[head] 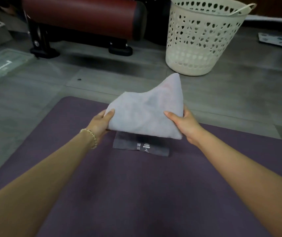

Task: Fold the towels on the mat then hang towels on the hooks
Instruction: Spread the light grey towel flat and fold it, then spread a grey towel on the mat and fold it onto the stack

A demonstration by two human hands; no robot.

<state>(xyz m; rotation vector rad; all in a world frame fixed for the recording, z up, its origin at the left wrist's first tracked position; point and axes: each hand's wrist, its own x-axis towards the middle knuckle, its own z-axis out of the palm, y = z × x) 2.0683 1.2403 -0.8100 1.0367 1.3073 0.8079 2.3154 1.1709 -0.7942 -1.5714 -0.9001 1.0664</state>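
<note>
— What's lying about here?

— Nearest, the purple mat (65,177), with a folded dark grey towel (142,149) flat on it (white lettering on the near part). The pale towel (145,112) held over it hides its far edge. Beyond the mat is grey tiled floor (34,103). Then there is a cream laundry basket (200,40) with heart-shaped holes to the right, a clear plastic box (5,65) to the left, and a dark red padded bench (78,16) on black legs at the back.

— And the hands?

— Both grip the pale towel, which is folded and raised off the mat, just above the dark one. The left hand (101,123), with a beaded bracelet (91,136) on its wrist, pinches the left edge, thumb on top, fingers underneath. The right hand (184,124) clamps the right edge likewise, thumb across the top. The towel's far corner peaks up toward the basket.
</note>
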